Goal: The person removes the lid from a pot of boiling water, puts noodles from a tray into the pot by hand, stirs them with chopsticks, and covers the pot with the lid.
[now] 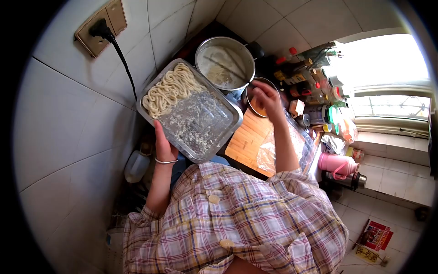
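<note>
My left hand (165, 145) grips the edge of a metal tray (236, 119), thumb on top and fingers hidden beneath. The tray is tilted beside the pot. Thick raw noodles (169, 91) lie coiled at its far end, and white flour is scattered over the rest. My right hand (268, 101) is closed around chopsticks (232, 70), which reach into a steel pot (250, 68). Pale, cloudy liquid and some noodles (219, 75) show inside the pot.
Right of the pot sits a round pan (248, 98), partly behind my right hand. A wooden cutting board (248, 137) lies below, partly under clear plastic. Bottles (299, 77) crowd the window side, near a pink thermos (335, 163). A plugged cord (121, 59) hangs along the left wall.
</note>
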The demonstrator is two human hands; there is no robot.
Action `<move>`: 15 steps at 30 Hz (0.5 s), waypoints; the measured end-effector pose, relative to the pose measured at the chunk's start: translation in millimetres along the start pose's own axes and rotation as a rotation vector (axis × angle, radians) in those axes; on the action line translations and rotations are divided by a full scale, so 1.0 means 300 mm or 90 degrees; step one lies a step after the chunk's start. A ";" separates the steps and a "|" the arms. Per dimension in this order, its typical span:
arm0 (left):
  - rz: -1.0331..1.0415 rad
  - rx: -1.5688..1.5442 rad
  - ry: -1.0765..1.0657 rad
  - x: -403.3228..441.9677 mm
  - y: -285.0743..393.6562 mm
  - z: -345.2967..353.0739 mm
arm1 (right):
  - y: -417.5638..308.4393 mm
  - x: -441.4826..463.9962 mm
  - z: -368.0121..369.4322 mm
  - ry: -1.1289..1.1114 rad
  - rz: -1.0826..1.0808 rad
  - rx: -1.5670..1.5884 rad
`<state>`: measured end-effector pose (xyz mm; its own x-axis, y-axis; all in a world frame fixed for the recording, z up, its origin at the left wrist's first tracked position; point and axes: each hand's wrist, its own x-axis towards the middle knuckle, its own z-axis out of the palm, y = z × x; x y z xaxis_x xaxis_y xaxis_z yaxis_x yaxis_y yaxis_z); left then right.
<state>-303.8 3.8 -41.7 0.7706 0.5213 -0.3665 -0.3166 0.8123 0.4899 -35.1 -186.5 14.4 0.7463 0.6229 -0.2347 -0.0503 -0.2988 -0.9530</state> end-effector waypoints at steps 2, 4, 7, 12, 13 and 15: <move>0.001 -0.005 0.005 -0.002 0.009 0.000 | -0.020 0.074 -0.070 0.040 -0.069 -0.192; 0.017 0.006 0.028 0.007 0.005 -0.013 | -0.027 0.142 -0.090 0.065 -0.065 -0.343; 0.035 0.014 0.038 0.021 -0.003 -0.028 | -0.012 0.230 -0.076 0.024 -0.077 -0.514; 0.039 0.022 0.049 0.018 0.004 -0.021 | 0.050 0.394 -0.089 0.058 -0.069 -0.561; 0.036 0.021 0.050 0.015 0.009 -0.014 | 0.042 0.416 -0.084 0.056 -0.069 -0.561; 0.039 0.013 0.050 0.021 0.004 -0.033 | 0.037 0.451 -0.056 0.047 -0.079 -0.663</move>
<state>-304.8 10.8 -51.2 0.7042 0.5893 -0.3961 -0.3497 0.7733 0.5288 76.5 -117.8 -24.8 0.7471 0.6570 -0.1011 0.5991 -0.7314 -0.3260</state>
